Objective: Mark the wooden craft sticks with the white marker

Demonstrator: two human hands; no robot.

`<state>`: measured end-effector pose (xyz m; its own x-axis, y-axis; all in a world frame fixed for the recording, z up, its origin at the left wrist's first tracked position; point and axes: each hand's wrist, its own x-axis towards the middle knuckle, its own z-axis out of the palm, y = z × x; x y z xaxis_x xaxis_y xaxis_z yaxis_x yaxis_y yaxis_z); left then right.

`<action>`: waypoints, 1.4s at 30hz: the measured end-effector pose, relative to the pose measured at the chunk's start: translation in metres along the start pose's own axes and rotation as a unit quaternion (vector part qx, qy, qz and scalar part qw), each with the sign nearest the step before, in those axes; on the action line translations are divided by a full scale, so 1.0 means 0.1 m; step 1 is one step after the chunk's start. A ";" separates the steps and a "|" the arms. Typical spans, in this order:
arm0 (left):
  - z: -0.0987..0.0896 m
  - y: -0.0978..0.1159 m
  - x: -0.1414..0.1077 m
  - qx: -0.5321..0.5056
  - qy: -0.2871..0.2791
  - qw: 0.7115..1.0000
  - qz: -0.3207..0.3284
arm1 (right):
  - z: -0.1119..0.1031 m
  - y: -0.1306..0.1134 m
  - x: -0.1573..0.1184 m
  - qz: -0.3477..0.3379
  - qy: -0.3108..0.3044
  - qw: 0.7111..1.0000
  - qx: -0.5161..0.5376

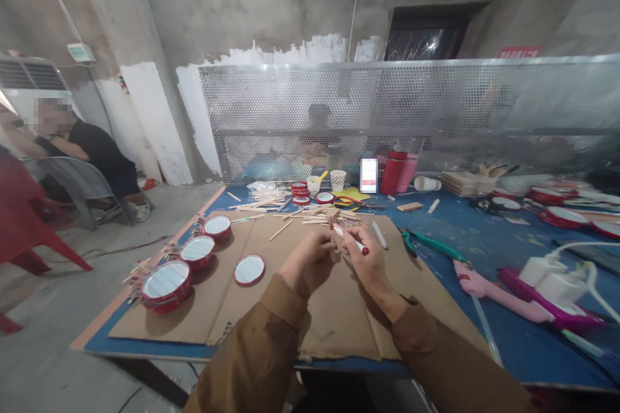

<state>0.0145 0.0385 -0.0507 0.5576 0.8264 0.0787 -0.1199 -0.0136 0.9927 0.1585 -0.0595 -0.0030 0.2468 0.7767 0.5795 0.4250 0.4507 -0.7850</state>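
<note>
My right hand (364,257) is closed around a white marker with a red end (352,240), its tip side pointing up and left. Close beside it, my left hand (312,255) is closed on a small stick (331,222) that shows reddish at the marker's tip. Both hands are above a flat cardboard sheet (290,329). Left of them lies a round white disc with a red rim (249,270). Farther left stand red-sided drum-like pieces, the largest (167,284) nearest me, with sticks at their left sides. Loose wooden sticks (281,230) lie beyond my hands.
Green-handled pliers (431,244), a pink hand-shaped stick (504,297) and a purple power strip (557,316) lie right. At the back are paper cups (338,181), a phone (369,175) and a red bottle (393,172) before a perforated metal screen (271,103). A person (97,148) sits far left.
</note>
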 end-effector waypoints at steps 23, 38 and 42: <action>0.05 0.06 -0.06 0.055 0.030 0.998 0.011 | 0.02 0.04 0.00 0.002 0.034 0.999 0.004; -0.02 0.33 -0.18 0.132 0.096 0.986 0.021 | 0.12 0.29 0.06 -0.103 0.054 0.991 -0.071; 0.01 0.33 -0.18 0.099 0.091 0.991 0.019 | 0.23 0.23 0.02 -0.178 0.041 0.978 -0.095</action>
<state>0.0008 0.0226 -0.0198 0.3959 0.9108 0.1172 0.0343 -0.1422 0.9892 0.1490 -0.0381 -0.0249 0.1194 0.5432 0.8311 0.6498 0.5901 -0.4791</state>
